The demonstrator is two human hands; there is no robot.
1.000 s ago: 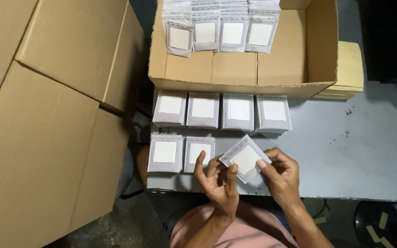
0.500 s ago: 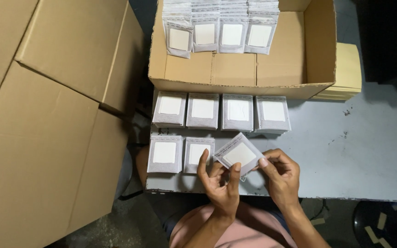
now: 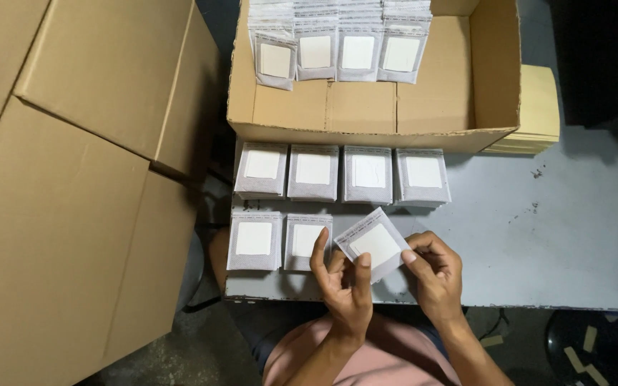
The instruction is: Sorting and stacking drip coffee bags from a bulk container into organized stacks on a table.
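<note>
My left hand and right hand pinch a tilted packet by its lower corners. It hangs above the table, just right of two stacks.

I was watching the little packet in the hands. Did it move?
Yes. The tilted packet held by both hands slid a little left, toward the near-row stack on the table, now overlapping it.
</note>
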